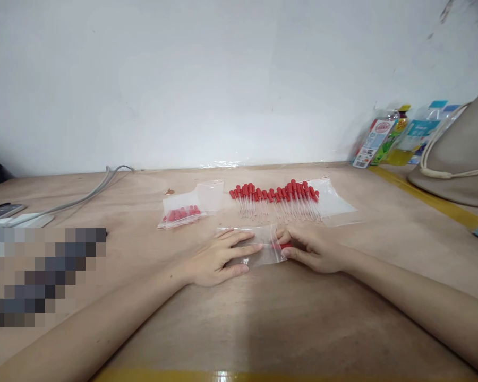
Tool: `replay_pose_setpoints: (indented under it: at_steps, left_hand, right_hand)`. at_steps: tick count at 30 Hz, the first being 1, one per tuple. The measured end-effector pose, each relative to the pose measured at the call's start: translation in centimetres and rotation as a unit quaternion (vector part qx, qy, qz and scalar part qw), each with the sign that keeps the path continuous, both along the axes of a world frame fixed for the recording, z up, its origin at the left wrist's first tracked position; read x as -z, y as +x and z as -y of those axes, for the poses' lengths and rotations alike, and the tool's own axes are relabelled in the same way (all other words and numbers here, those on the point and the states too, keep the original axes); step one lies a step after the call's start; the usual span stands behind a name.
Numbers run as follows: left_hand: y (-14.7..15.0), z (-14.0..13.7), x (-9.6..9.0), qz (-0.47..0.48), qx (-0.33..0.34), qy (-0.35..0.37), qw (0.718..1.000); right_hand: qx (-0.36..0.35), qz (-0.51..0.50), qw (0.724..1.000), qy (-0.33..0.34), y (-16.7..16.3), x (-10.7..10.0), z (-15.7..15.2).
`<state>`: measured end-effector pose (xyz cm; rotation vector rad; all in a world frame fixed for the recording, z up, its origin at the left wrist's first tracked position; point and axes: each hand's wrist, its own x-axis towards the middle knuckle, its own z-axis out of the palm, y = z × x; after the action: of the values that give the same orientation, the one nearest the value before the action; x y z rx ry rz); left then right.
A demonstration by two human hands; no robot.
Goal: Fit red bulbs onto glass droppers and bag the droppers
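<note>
In front of me a clear zip bag (pixel 263 257) lies flat on the table. My left hand (pixel 219 259) rests on its left part with fingers spread, pressing it down. At the bag's right end, my right hand (pixel 313 249) pinches a dropper by its red bulb (pixel 286 245). The dropper's thin stem points left into the bag, under the plastic. Behind the hands lies a row of several thin clear droppers (pixel 276 196) with red bulbs pointing away from me. To their left sit zip bags (pixel 183 212) with red-bulbed pieces inside.
Another clear bag (pixel 330 199) lies partly under the dropper row. Drink cartons and bottles (pixel 406 135) stand at the back right beside a beige bag (pixel 458 159). A grey cable (pixel 91 191) crosses the left side near a phone (pixel 3 211). A wall closes off the back.
</note>
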<state>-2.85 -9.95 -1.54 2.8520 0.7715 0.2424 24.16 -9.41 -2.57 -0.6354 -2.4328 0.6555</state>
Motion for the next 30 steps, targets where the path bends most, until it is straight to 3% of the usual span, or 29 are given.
replay_pose_setpoints:
  at_steps: [7, 16, 20, 23, 25, 30]
  left_hand:
    - [0.0, 0.1, -0.1, 0.038, -0.030, -0.042, 0.998]
    - [0.2, -0.1, 0.2, 0.078, -0.034, -0.050, 0.995]
    - [0.2, -0.1, 0.4, 0.090, -0.034, -0.046, 0.994]
    - [0.2, -0.1, 0.4, 0.087, -0.039, -0.047, 0.994]
    - [0.3, -0.1, 0.3, 0.087, -0.039, -0.050, 0.994]
    - [0.3, 0.0, 0.4, 0.086, -0.038, -0.048, 0.994]
  right_hand:
    - [0.051, -0.015, 0.998, -0.041, -0.4, 0.4, -0.9]
    - [0.091, 0.017, 0.996, 0.016, -0.4, 1.0, -0.3]
    - [0.063, -0.021, 0.992, -0.111, -0.3, 0.8, -0.2]
    - [0.108, -0.073, 0.968, -0.215, -0.5, 1.1, -0.1]
    - [0.122, -0.098, 0.957, -0.243, -0.9, 1.2, 0.1]
    - [0.078, -0.083, 0.983, -0.148, -1.2, 0.7, 0.2]
